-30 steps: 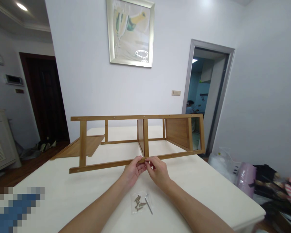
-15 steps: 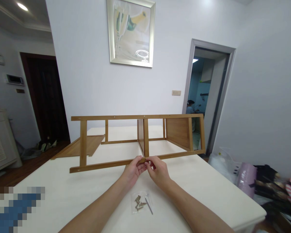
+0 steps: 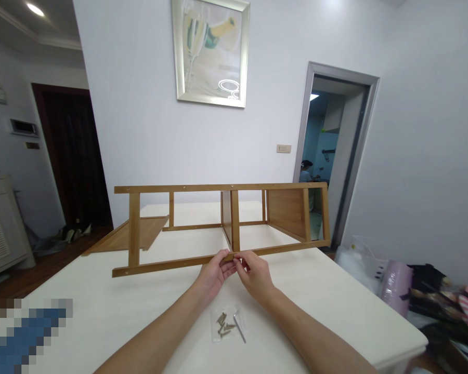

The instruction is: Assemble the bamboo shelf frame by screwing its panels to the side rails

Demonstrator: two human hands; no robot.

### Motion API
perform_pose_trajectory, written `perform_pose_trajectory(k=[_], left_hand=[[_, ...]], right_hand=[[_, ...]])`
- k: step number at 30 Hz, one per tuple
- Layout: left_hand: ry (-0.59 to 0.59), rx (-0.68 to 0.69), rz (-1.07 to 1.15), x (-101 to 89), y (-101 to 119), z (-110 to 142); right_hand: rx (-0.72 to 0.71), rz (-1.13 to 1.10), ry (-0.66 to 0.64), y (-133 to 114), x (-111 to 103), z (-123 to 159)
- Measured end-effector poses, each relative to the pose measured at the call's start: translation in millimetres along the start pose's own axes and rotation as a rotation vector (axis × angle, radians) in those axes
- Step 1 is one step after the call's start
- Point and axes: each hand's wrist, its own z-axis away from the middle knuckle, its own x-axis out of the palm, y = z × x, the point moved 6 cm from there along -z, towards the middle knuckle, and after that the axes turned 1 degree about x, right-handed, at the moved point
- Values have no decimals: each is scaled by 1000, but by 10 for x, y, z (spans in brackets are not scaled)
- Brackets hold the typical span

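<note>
A wooden shelf frame (image 3: pixel 159 266) lies on its side across the white table (image 3: pixel 296 306), with one shelf fitted near its middle and another toward the right end. My left hand (image 3: pixel 211 276) grips the near lower rail just below the middle shelf. Right beside it, my right hand (image 3: pixel 256 272) pinches at the same rail, thumb and fingertips together; whatever is between them is too small and covered to make out. Between my forearms lies a small clear bag with several screws (image 3: pixel 223 326) on it, and a hex key (image 3: pixel 239 328) rests at its right side.
A loose wooden panel (image 3: pixel 130 238) lies on the table behind the frame's left end. Past the table's right edge are a pink roll (image 3: pixel 395 288) and piled bags. A person (image 3: pixel 306 171) stands beyond the doorway. A blurred blue patch (image 3: pixel 23 337) covers the lower left.
</note>
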Motion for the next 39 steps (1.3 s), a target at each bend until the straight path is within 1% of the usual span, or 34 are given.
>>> perform_pose_trajectory(k=[7, 15, 18, 22, 25, 29, 35, 39], left_hand=[[6, -3, -5, -5, -3, 7], [13, 6, -6, -6, 6, 7], [16, 2, -9, -12, 1, 3], [0, -7, -12, -6, -7, 2], [-3, -4, -4, -1, -1, 6], [-7, -5, -6, 8, 1, 11], [-13, 0, -15, 8, -1, 9], [-13, -11, -15, 1, -17, 6]], right_hand=[[6, 26, 10, -16, -10, -3], [36, 111, -4, 7, 8, 11], [41, 102, -3, -4, 0, 5], [-26, 65, -19, -73, -11, -10], [-77, 88, -20, -104, -19, -11], [-122, 154, -18, -104, -19, -6], [-148, 245, -26, -110, -9, -6], [-161, 398, -25, -125, 22, -3]])
